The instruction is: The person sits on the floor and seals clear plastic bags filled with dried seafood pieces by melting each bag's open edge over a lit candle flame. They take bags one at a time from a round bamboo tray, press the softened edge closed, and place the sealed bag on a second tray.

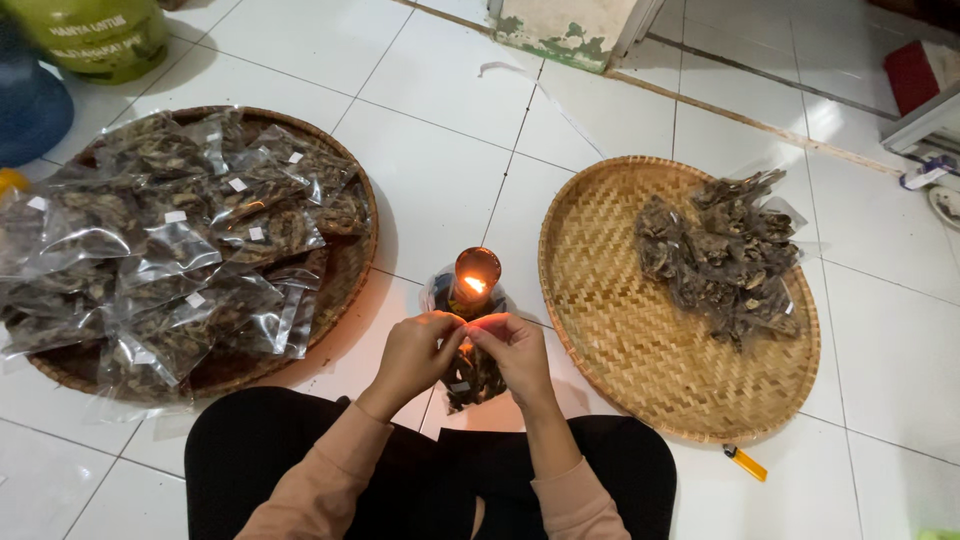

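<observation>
packet: small clear plastic bag (472, 372) of dark dried pieces, hanging between the person's knees, top edge pinched up just below the flame
left hand: (418, 352) fingers closed on the bag's top edge, thumb and forefinger pinching, left side of the seam
right hand: (515, 347) same pinch on the right side of the seam, fingertips touching the left hand's
candle: lit flame (474, 284) on a small holder on the floor, just beyond the fingertips, glow on the fingers
right tray: round pale woven bamboo tray (620, 330), right of the candle; pile of filled packets (722, 252) on its far side, rest of it bare weave
left tray: darker round woven tray (345, 265), left of the candle, heaped with clear packets (170, 250) of the same dark stuff, small white labels on several
lighter: yellow-orange lighter (745, 463) on the tile, just off the near rim of the right tray
floor: white tiles (440, 170)
far left: green gas cylinder (95, 35), blue container (30, 105) beside it
person: seated, dark trousers, peach sleeves
</observation>
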{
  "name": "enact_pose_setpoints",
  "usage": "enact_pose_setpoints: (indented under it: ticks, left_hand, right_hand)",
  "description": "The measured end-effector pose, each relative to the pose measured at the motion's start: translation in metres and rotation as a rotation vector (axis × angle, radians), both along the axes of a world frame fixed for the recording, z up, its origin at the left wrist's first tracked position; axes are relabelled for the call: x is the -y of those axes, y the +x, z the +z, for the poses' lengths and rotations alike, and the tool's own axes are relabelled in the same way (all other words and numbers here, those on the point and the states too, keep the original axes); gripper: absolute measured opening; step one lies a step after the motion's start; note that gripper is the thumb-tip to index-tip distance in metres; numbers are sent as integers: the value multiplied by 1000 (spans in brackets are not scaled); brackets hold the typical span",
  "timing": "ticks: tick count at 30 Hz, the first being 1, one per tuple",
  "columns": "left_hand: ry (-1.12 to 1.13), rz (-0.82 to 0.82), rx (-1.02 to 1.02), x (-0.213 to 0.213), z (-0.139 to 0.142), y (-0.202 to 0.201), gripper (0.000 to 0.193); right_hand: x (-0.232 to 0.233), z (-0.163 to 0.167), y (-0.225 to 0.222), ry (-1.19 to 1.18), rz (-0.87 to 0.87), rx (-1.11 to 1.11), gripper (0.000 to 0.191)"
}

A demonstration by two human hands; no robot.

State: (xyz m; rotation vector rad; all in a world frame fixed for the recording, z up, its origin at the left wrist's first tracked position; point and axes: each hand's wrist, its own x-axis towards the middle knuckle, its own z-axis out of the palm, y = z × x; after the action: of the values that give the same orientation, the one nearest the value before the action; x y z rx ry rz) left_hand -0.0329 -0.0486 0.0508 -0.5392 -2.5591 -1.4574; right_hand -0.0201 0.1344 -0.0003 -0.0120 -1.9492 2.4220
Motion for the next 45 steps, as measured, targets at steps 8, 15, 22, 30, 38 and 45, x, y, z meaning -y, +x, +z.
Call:
enact_pose_setpoints:
  ticks: [8, 15, 22, 30, 38, 45]
  left_hand:
    - [77, 36, 126, 5, -14, -19, 16]
    - [308, -11, 307, 15, -49, -36, 17]
    - [301, 33, 521, 16, -59, -49, 18]
    - [336, 28, 353, 21, -67, -51, 19]
    - [315, 37, 387, 17, -62, -53, 21]
    - [345, 46, 484, 13, -56, -55, 19]
  right_hand:
    - [3, -25, -19, -231, -32, 118, 18]
    - [-1, -37, -33, -138, 49, 84, 19]
    - [13, -54, -42, -195, -214, 80, 11]
    - [23, -49, -45, -54, -281, 82, 10]
    - [21, -51, -49, -61, -326, 72, 8]
    - [18, -48, -49, -64, -344, 41, 9]
